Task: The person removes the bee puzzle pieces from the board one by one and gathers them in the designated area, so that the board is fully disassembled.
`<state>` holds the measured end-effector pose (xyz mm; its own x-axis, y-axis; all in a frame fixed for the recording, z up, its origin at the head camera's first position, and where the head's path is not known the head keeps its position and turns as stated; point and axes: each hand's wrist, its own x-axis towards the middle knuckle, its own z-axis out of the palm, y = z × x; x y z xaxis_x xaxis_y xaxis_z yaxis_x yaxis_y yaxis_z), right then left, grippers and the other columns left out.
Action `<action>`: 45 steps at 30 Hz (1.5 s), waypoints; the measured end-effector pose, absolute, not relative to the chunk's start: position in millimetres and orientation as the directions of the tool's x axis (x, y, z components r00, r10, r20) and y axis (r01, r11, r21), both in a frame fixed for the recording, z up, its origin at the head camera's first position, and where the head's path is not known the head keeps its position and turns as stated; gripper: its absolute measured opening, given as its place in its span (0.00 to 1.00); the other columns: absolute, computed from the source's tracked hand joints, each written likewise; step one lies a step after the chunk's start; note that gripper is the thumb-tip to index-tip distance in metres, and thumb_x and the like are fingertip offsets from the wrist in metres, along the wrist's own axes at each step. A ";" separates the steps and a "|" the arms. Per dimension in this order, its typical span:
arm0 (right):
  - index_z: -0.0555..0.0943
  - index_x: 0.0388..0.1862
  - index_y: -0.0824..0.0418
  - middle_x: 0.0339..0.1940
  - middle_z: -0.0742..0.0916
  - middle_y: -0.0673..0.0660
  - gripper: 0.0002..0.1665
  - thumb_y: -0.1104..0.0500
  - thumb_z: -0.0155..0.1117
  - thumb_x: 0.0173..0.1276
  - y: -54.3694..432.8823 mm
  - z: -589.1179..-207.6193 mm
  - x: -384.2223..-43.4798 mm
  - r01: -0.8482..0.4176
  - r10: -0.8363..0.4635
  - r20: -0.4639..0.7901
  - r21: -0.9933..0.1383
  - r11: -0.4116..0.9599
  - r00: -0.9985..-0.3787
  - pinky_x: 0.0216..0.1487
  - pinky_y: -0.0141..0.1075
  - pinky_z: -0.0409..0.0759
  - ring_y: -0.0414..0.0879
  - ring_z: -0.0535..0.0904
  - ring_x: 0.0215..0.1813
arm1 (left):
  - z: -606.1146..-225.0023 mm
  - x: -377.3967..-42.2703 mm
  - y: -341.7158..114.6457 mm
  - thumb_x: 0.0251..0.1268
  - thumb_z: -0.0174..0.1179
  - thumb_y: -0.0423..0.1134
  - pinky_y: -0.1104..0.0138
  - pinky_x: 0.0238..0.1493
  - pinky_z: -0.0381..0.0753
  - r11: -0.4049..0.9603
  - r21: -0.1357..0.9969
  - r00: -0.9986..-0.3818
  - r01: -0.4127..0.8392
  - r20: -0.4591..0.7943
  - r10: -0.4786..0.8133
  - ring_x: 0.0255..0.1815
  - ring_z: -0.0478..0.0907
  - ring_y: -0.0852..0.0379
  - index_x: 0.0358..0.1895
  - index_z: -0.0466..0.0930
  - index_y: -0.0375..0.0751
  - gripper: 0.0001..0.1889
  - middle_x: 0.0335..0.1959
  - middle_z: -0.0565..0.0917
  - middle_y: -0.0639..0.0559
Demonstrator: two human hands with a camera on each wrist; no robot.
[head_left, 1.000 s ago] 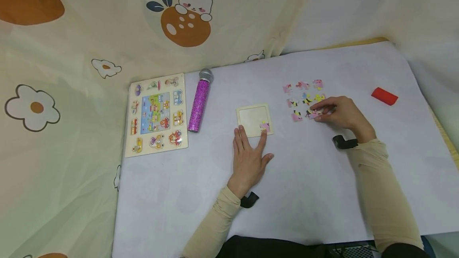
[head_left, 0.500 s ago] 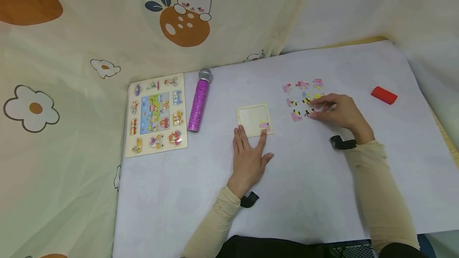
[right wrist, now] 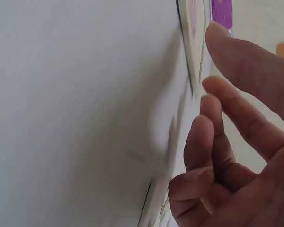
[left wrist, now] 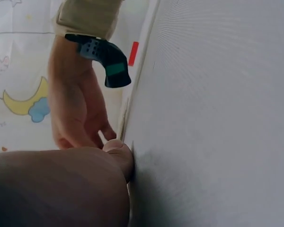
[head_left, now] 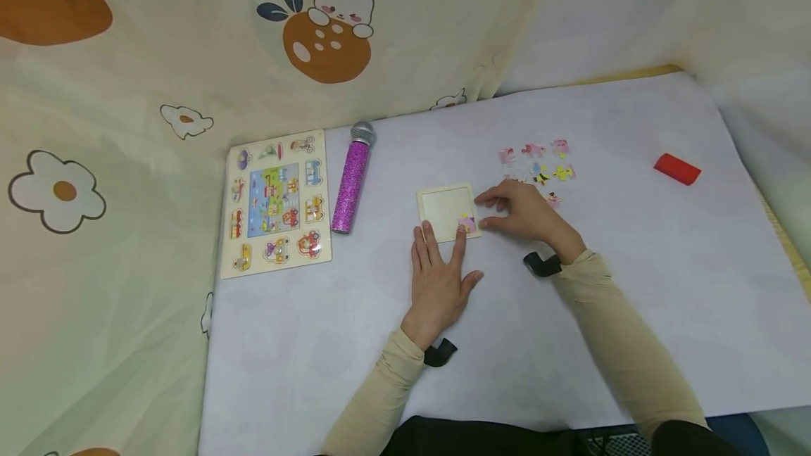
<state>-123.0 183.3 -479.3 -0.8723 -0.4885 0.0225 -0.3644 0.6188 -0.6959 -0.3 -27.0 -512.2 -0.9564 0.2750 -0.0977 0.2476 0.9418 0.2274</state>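
A small square puzzle tray (head_left: pixel 445 204) with a pale rim lies mid-table. One pink and yellow jigsaw piece (head_left: pixel 467 222) sits in its lower right corner. My left hand (head_left: pixel 437 290) rests with spread, straight fingers on the tray's near rim, one fingertip at that piece. Beside the tray's right rim is my right hand (head_left: pixel 522 213), thumb and index finger apart. In the right wrist view, nothing shows between the right thumb (right wrist: pixel 246 61) and the fingers. Several loose jigsaw pieces (head_left: pixel 562 172) lie in rows beyond the right hand, which covers part of the group.
On the left lies a wooden puzzle board (head_left: pixel 274 199) with vehicle pictures. A glittery purple microphone (head_left: pixel 351 185) is next to it. A red block (head_left: pixel 677 169) lies far right. A printed curtain (head_left: pixel 190 55) hangs behind the table.
My right hand has moved left from the loose jigsaw pieces to the tray's right edge. The left hand stays on the tray, with one finger shifted slightly left.
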 end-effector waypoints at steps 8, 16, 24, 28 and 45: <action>0.89 0.52 0.64 0.43 0.87 0.61 0.18 0.62 0.80 0.64 155.5 -477.6 -120.2 -0.332 -0.505 -0.072 -0.673 0.661 -0.860 0.52 0.50 0.80 0.56 0.82 0.47 | -511.8 -0.5 -27.4 0.79 0.49 0.68 0.40 0.85 0.51 0.949 0.212 -0.961 0.232 -0.104 0.258 0.86 0.37 0.22 0.88 0.46 0.40 0.48 0.83 0.41 0.17; 0.86 0.50 0.65 0.46 0.87 0.62 0.16 0.63 0.79 0.65 152.7 -477.0 -117.9 -0.306 -0.506 -0.105 -0.687 0.659 -0.856 0.56 0.52 0.80 0.57 0.82 0.50 | -510.7 -1.1 -26.6 0.79 0.50 0.68 0.41 0.85 0.52 0.950 0.219 -0.963 0.224 -0.102 0.251 0.87 0.39 0.23 0.88 0.48 0.44 0.47 0.84 0.42 0.18; 0.84 0.53 0.64 0.45 0.90 0.59 0.23 0.63 0.82 0.61 151.9 -477.5 -118.0 -0.283 -0.511 -0.126 -0.709 0.646 -0.850 0.55 0.50 0.82 0.54 0.85 0.49 | -510.5 -1.1 -24.8 0.79 0.49 0.68 0.41 0.86 0.50 0.951 0.225 -0.961 0.210 -0.131 0.243 0.87 0.36 0.24 0.88 0.46 0.45 0.47 0.84 0.41 0.20; 0.84 0.55 0.64 0.43 0.91 0.58 0.24 0.62 0.82 0.61 150.4 -477.9 -116.4 -0.316 -0.536 -0.117 -0.697 0.643 -0.836 0.55 0.51 0.84 0.53 0.87 0.48 | -510.5 -1.1 -24.7 0.79 0.49 0.68 0.41 0.86 0.50 0.953 0.222 -0.962 0.204 -0.137 0.238 0.87 0.36 0.25 0.88 0.47 0.46 0.47 0.84 0.41 0.20; 0.90 0.54 0.59 0.40 0.93 0.57 0.22 0.64 0.83 0.60 177.8 -477.6 -116.0 -0.279 -0.427 -0.035 -0.709 0.647 -0.904 0.47 0.44 0.80 0.52 0.88 0.44 | -510.5 -1.9 -25.5 0.79 0.51 0.67 0.39 0.84 0.50 0.948 0.225 -0.959 0.225 -0.117 0.256 0.86 0.37 0.22 0.87 0.49 0.43 0.47 0.83 0.42 0.18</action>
<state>-116.0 177.8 -477.6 -0.9036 -0.4270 -0.0349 -0.2785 0.6474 -0.7094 -1.9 -25.5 -510.5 -0.9595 0.2562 -0.1175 0.2255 0.9478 0.2254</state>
